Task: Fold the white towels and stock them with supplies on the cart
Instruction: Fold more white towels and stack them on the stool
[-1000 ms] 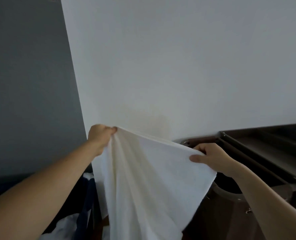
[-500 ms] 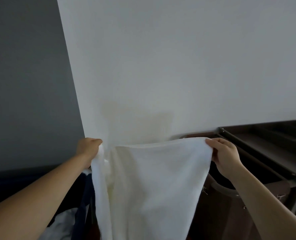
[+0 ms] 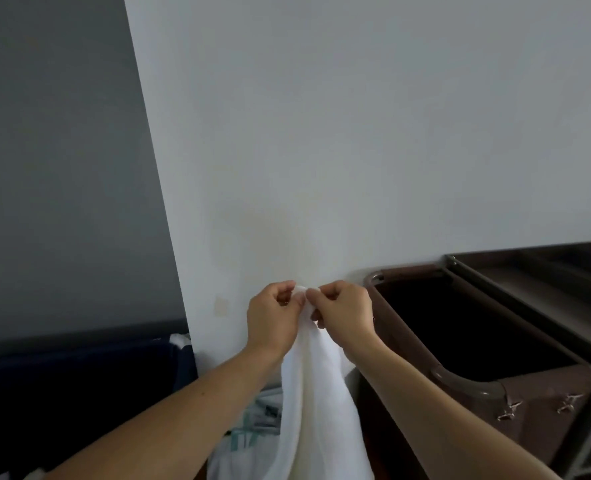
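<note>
White towel (image 3: 316,393) hangs gathered — left grip (image 3: 273,317) and right grip (image 3: 346,313) (side by side) pinch its top; cart (image 3: 467,377) nearby.

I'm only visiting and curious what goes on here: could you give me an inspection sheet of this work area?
Surface: cart top tray at right, divided into compartments; contents unclear.
Job's things: one white towel, hanging down, top corners brought together.
Clutter: crumpled linen below; dark blue bin at left.
Hands: left hand and right hand both pinch the towel's top edge.
Cables: nothing seen.
Surroundings: white wall, grey wall, brown hamper bag open, inside dark.
</note>
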`<state>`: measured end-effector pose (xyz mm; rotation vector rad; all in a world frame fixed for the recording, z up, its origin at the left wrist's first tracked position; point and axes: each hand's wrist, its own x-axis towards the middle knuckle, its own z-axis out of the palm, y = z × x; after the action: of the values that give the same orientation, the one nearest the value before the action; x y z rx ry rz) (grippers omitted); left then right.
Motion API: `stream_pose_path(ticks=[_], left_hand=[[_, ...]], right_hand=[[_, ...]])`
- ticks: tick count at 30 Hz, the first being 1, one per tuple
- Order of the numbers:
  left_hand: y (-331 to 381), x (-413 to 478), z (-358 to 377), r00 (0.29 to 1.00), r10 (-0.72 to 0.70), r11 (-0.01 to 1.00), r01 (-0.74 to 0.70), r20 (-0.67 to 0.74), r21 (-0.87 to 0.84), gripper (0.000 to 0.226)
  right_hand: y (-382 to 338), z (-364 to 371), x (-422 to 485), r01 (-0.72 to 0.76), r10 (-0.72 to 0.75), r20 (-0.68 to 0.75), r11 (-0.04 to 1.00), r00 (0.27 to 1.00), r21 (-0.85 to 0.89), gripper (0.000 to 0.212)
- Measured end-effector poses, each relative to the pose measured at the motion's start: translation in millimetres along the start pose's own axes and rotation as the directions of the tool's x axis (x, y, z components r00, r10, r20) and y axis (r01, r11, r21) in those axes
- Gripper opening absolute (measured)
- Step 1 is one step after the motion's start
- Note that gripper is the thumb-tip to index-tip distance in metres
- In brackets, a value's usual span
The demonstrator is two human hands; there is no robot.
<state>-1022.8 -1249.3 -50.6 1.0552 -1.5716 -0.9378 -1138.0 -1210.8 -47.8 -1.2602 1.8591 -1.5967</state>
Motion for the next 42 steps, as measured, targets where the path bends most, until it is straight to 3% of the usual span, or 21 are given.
stream_pose_path(ticks=[6, 9, 16, 19, 23, 28, 32, 36, 39, 42], left_hand=[[-6.4, -8.2, 1.9, 0.995, -0.098, 0.985, 0.091, -0.037, -0.15, 0.011], [-7.3, -15.8, 3.8, 0.998, -0.062, 0.99, 0.061, -0.002, -0.128, 0.014], [-12.7, -18.4, -8.1, 0.995, 0.07, 0.994, -0.064, 0.07, -0.089, 0.017], [-14.2, -7.6, -24.1, 0.988, 0.062, 0.987, -0.039, 0.142, -0.155, 0.016], [-0.8, 13.8, -45.1, 0.982, 0.097, 0.966, -0.054, 0.162, -0.252, 0.017], [38.6, 45.6, -72.3, 0.972, 0.176, 0.892, -0.089, 0.158, -0.442, 0.019], [59.1, 57.7, -83.3, 0.955, 0.247, 0.853, -0.135, 0.162, -0.504, 0.019], [68.6, 61.1, -93.1, 0.952, 0.272, 0.816, -0.148, 0.144, -0.558, 0.019], [70.3, 61.0, -101.4, 0.95, 0.274, 0.812, -0.144, 0.151, -0.566, 0.019], [69.7, 59.3, -104.0, 0.955, 0.261, 0.815, -0.14, 0.14, -0.562, 0.019]], right_hand=[[-1.9, 2.9, -14.7, -0.003, 0.003, 0.081, 1.0, 0.997, 0.003, 0.018], [-4.2, -0.5, -12.5, -0.036, 0.037, 0.136, 0.999, 0.99, -0.011, 0.024], [-9.4, -22.2, -8.2, -0.143, 0.044, 0.385, 0.962, 0.922, 0.232, 0.029], [0.3, -38.8, 2.4, -0.046, -0.008, 0.416, 0.992, 0.909, 0.119, 0.031], [30.0, -60.5, 18.3, 0.186, -0.132, 0.278, 0.967, 0.951, -0.175, 0.036], [72.4, -60.0, 18.8, 0.283, -0.067, 0.459, 0.861, 0.886, -0.422, 0.042], [96.4, -51.8, 19.0, 0.334, -0.035, 0.489, 0.773, 0.871, -0.539, 0.042], [111.7, -53.2, 23.6, 0.335, -0.027, 0.495, 0.769, 0.868, -0.545, 0.05], [110.3, -52.3, 23.0, 0.34, -0.119, 0.455, 0.83, 0.882, -0.442, 0.038], [106.4, -44.4, 22.9, 0.389, -0.182, 0.452, 0.82, 0.873, -0.42, 0.041]])
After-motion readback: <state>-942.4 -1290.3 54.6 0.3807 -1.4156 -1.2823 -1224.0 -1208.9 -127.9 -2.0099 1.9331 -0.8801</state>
